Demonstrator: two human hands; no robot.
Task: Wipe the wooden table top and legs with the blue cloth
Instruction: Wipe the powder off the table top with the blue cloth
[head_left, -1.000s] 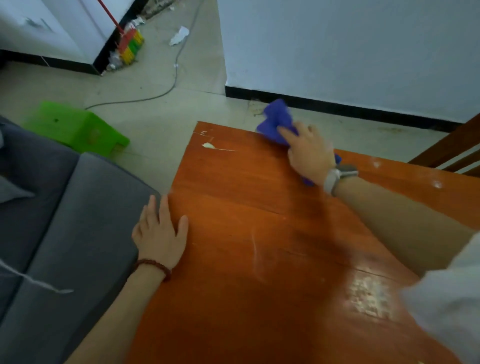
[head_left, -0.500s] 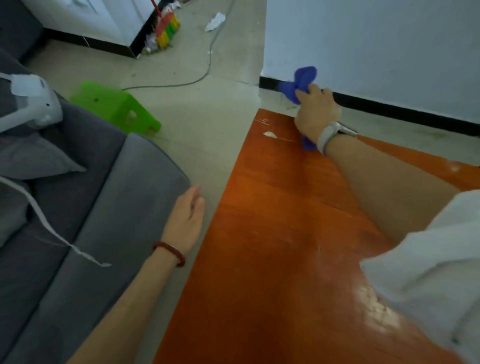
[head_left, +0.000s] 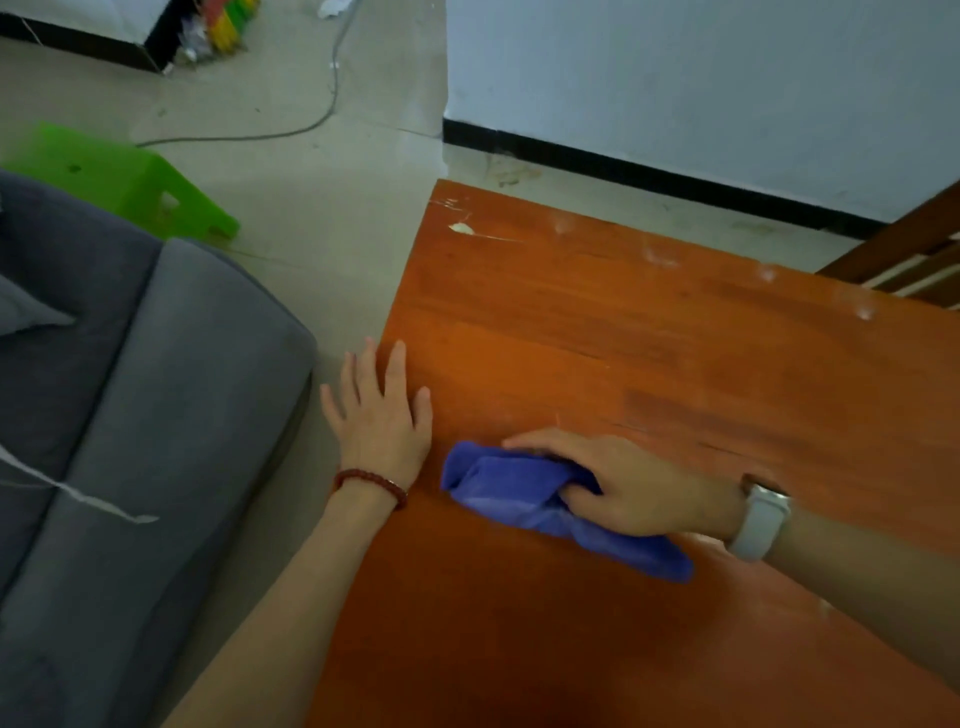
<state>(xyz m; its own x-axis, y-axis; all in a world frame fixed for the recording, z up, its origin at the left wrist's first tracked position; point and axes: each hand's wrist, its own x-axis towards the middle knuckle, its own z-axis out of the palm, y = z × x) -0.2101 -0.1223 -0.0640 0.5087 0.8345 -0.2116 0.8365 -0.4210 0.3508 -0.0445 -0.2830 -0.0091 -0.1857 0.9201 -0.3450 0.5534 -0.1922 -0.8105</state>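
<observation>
Lying under right hand (head_left: 628, 486): blue cloth (head_left: 519, 493)

The orange-brown wooden bench (head_left: 597, 322) carries a crumpled blue cloth (head_left: 519, 493) near its left edge, pressed down under the right hand (head_left: 628, 488). The left hand (head_left: 382, 415) lies flat across that same edge, just beside the cloth. A pale chip (head_left: 461, 227) marks the far left corner.

A pale beige floor (head_left: 322, 249) is bounded at the rear by a light blue-grey wall (head_left: 701, 83) fitted with a black skirting strip (head_left: 623, 171). A grey upholstered sofa (head_left: 130, 415) is positioned at the left, with a green plastic stool (head_left: 130, 182) beyond it. A grey cable (head_left: 291, 130) (loosely curved) is laid across the floor. Part of a dark wooden chair (head_left: 904, 244) is seen at the right edge.
</observation>
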